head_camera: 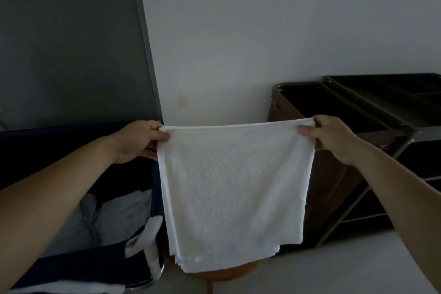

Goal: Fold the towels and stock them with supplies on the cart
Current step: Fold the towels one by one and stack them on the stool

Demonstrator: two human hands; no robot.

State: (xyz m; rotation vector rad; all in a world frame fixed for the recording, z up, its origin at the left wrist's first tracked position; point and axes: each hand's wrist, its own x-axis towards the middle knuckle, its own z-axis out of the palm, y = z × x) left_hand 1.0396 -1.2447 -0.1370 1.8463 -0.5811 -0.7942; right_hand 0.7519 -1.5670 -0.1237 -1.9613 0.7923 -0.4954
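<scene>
A white towel [233, 188] hangs in front of me, folded over with several layered edges at its bottom. My left hand [137, 141] pinches its top left corner between thumb and fingers. My right hand [334, 137] pinches the top right corner the same way. The top edge is stretched level between both hands. A dark cart [386, 112] with a brown bag and dark shelves stands behind the towel at the right.
A dark blue laundry bin [78, 262] at lower left holds more white and grey linen [119, 217]. A round wooden stool [222, 277] sits below the towel's bottom edge. A white wall and grey panel lie behind. Pale floor shows at lower right.
</scene>
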